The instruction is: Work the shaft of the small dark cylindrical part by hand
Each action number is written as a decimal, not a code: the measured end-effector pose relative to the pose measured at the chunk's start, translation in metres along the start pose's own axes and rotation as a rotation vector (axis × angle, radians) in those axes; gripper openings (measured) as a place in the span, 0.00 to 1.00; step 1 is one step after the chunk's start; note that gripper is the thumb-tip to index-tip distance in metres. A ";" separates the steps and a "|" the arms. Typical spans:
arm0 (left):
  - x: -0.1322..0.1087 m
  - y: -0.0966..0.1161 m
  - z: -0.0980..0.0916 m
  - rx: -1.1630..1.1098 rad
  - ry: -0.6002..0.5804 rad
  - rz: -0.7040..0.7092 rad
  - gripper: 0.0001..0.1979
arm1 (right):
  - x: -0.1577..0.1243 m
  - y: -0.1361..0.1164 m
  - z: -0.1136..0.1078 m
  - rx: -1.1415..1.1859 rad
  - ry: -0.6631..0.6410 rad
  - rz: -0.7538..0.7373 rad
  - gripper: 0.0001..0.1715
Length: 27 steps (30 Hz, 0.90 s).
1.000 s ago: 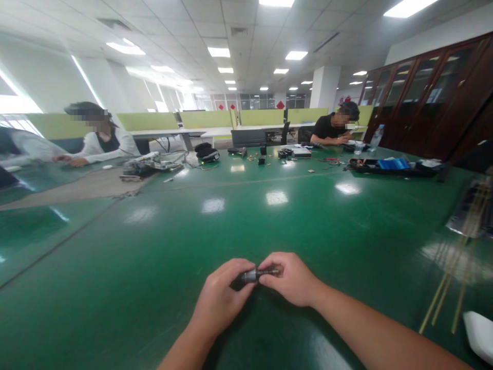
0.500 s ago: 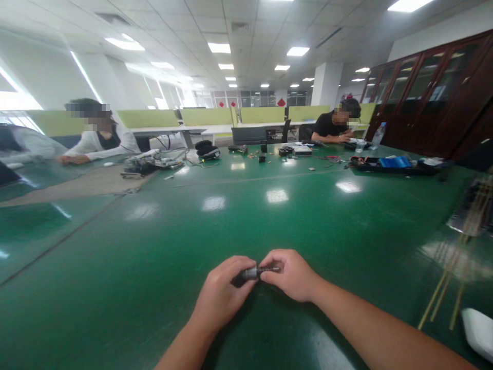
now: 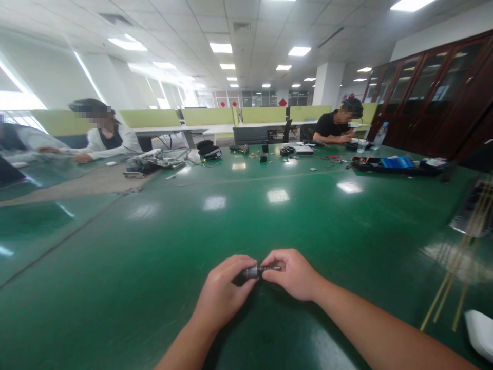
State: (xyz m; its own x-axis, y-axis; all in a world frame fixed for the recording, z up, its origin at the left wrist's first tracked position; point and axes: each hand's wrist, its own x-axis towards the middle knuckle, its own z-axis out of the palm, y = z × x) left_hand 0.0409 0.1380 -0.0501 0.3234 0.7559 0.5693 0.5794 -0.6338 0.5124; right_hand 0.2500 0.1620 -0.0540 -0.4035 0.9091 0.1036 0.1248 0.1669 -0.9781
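Just above the green table, a small grey-and-black cylinder lies sideways between the fingers and thumb of my left hand. A thin, ridged dark shaft stands out from its right end, in line with it. My right hand pinches this shaft close to the cylinder, with thumb and forefinger. The shaft's tip shows inside the curl of the right fingers. Part of the cylinder is covered by my left hand, and its exact kind cannot be made out.
Thin wooden sticks and a white rounded object are at the near right. Across the table lie a black tray, a clear bottle, electronic parts and a black pouch. Several people sit around the far side.
Both hands keep the same hold on the cylinder and shaft, with hardly any shift. At the far left, a seated person's hands have moved apart. The whole view has shifted slightly.
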 end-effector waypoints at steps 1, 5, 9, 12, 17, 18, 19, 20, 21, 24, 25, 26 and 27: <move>0.000 0.000 0.000 0.000 0.000 0.000 0.13 | 0.000 0.000 0.000 0.004 -0.001 0.007 0.07; 0.000 0.000 0.000 0.007 -0.003 -0.007 0.14 | 0.000 0.001 0.000 0.009 -0.003 0.012 0.07; 0.000 0.000 0.000 0.001 -0.005 -0.005 0.14 | -0.001 0.001 0.000 0.020 -0.002 0.008 0.07; 0.000 0.001 0.000 -0.001 -0.004 -0.003 0.13 | 0.000 0.001 0.001 0.036 0.001 0.016 0.07; 0.002 0.003 -0.002 0.020 0.010 -0.006 0.13 | 0.001 0.001 0.001 0.085 -0.009 0.034 0.07; 0.002 0.003 -0.002 0.022 0.012 -0.003 0.13 | 0.001 0.001 0.001 0.085 -0.008 0.035 0.07; 0.002 0.003 -0.002 0.023 0.013 0.000 0.12 | 0.001 0.001 0.001 0.084 -0.006 0.038 0.07; 0.002 0.002 -0.002 0.023 0.014 0.002 0.12 | 0.001 0.001 0.001 0.081 -0.004 0.041 0.07; 0.001 0.002 -0.002 0.024 0.016 0.004 0.12 | 0.000 0.001 0.001 0.079 -0.005 0.043 0.07; 0.001 0.002 -0.002 0.032 0.027 0.006 0.12 | -0.001 0.000 0.002 0.090 -0.009 0.035 0.06; 0.001 0.002 -0.002 0.033 0.032 0.006 0.12 | -0.001 0.000 0.002 0.098 -0.010 0.028 0.06; 0.002 0.002 -0.002 0.033 0.036 0.006 0.12 | -0.001 0.000 0.002 0.105 -0.011 0.021 0.06; 0.002 0.002 -0.002 0.032 0.037 0.005 0.12 | -0.002 -0.001 0.002 0.109 -0.010 0.014 0.07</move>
State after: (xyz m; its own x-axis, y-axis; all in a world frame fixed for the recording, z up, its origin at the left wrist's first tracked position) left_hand 0.0412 0.1378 -0.0470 0.2985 0.7456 0.5958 0.6016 -0.6317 0.4890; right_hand 0.2486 0.1596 -0.0540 -0.4115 0.9071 0.0884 0.0317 0.1112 -0.9933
